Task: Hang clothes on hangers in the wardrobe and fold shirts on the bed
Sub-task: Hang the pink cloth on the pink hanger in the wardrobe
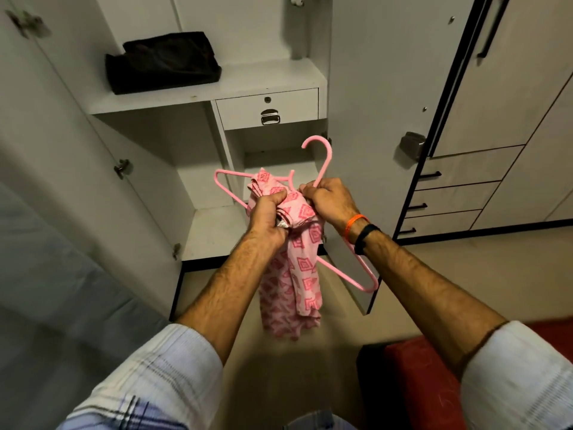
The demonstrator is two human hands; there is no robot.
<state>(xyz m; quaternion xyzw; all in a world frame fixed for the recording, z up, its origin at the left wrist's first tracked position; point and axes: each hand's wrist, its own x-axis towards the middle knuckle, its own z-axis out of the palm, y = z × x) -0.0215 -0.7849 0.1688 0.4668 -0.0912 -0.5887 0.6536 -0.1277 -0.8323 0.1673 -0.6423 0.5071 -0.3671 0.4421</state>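
Note:
A pink patterned garment [293,283] hangs bunched from a pink plastic hanger [322,159], held tilted in front of the open wardrobe [204,97]. My left hand [268,209] grips the gathered top of the garment near the hanger's middle. My right hand [330,200] grips the hanger at the base of its hook, with cloth against its fingers. The hanger's hook points up toward the wardrobe; its lower arm sticks out below my right wrist.
A folded black garment [161,62] lies on the wardrobe's upper shelf beside a small drawer [268,108]. The wardrobe's doors stand open at left and right. A second cabinet with drawers [449,193] is at right. A red surface [415,377] is at bottom right.

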